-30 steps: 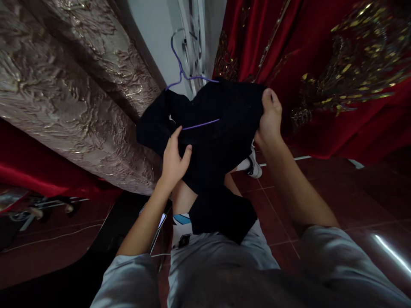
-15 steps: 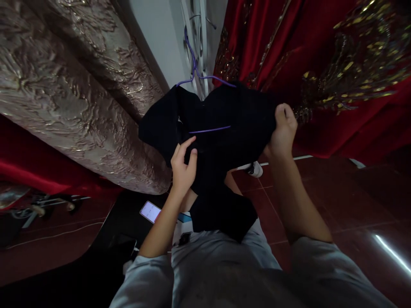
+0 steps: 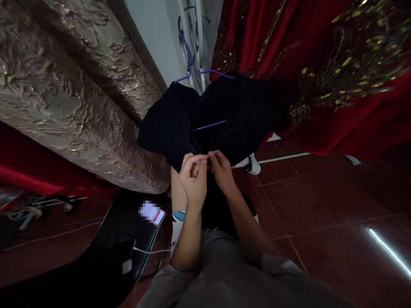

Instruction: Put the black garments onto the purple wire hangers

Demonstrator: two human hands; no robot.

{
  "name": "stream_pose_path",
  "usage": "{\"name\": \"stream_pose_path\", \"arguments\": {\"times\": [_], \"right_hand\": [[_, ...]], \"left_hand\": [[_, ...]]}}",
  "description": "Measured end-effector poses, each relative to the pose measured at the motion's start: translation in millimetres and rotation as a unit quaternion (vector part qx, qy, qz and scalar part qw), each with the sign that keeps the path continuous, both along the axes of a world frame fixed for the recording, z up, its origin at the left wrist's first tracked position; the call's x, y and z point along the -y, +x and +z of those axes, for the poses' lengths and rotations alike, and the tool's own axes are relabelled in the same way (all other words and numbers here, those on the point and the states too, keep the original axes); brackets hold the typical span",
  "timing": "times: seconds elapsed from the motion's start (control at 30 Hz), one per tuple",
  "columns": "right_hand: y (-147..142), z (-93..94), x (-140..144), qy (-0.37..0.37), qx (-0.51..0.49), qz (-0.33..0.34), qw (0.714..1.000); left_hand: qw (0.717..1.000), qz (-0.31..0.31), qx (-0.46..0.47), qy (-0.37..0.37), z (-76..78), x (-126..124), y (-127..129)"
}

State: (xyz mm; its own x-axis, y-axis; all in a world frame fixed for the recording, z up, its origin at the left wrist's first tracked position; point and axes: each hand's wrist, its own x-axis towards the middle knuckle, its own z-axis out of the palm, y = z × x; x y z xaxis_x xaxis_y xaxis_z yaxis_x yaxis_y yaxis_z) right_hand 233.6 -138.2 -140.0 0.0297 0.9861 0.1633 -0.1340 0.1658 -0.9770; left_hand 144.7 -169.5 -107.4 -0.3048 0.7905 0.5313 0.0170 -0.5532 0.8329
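A black garment (image 3: pixel 224 107) hangs on a purple wire hanger (image 3: pixel 192 66) in the middle of the head view, its hook up near the white wall. My left hand (image 3: pixel 194 177) and my right hand (image 3: pixel 221 169) meet just below the hanger's purple bar. Both pinch the garment's front edge between thumb and fingers. The lower part of the garment falls behind my forearms onto my lap.
A beige embossed curtain (image 3: pixel 64 94) fills the left side. Red cloth with gold trim (image 3: pixel 337 77) hangs at the right, touching the garment. A phone (image 3: pixel 152 212) with a white cable lies on a black seat (image 3: pixel 105 261). Red floor tiles (image 3: pixel 321 201) spread right.
My right hand let go of the garment's right shoulder and came down to the centre beside my left hand. The garment now hangs from the hanger, shifted slightly upward.
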Motion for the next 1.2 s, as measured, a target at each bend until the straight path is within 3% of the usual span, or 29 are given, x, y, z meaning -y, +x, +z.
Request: {"name": "stream_pose_path", "arguments": {"times": [0.07,0.17,0.23,0.37,0.53,0.67,0.77,0.9,0.97,1.07,1.13,1.2], "right_hand": [[3.5,-3.0,-3.7,-0.028,0.01,-0.005,1.0],[11.4,-11.0,-5.0,-0.08,0.047,0.044,0.995],[14.2,-14.6,-4.4,-0.091,0.049,0.057,0.993],[13.7,-13.0,-3.2,-0.082,0.05,0.012,0.995],[11.4,-13.1,-0.2,-0.058,0.018,0.025,0.998],[12.6,-8.1,-4.4,-0.055,0.013,0.105,0.993],[15.8,26.4,-22.6,-0.034,0.002,0.114,0.993],[16.6,106.0,-55.7,0.091,-0.045,0.055,0.993],[13.0,133.8,-64.9,0.118,-0.062,0.029,0.991],[8.0,140.5,-65.2,0.125,-0.052,0.012,0.991],[8.7,132.1,-61.3,0.123,-0.025,0.011,0.992],[12.3,126.9,-57.8,0.12,-0.004,0.016,0.993]], "left_hand": [[1.0,0.01,0.001,0.011,3.7,3.1,0.3],[1.0,0.013,0.011,0.007,1.0,2.4,2.0],[0.999,0.01,0.048,-0.006,-8.3,-2.4,1.5],[0.989,0.001,0.142,-0.037,-36.2,-17.0,-10.3],[0.984,-0.112,-0.026,-0.133,-52.5,-24.1,-25.0],[0.987,-0.095,-0.032,-0.129,-54.4,-25.6,-20.2],[0.992,-0.042,-0.043,-0.11,-65.1,-33.7,-15.4],[0.989,0.017,-0.101,-0.105,-86.7,-49.3,-13.7],[0.988,0.012,-0.112,-0.108,-89.3,-52.7,-14.7],[0.985,-0.038,-0.133,-0.103,-69.5,-51.4,-19.4],[0.989,-0.065,-0.121,-0.062,-39.0,-51.1,-25.3],[0.995,-0.046,-0.086,0.018,0.4,-55.9,-32.3]]}}
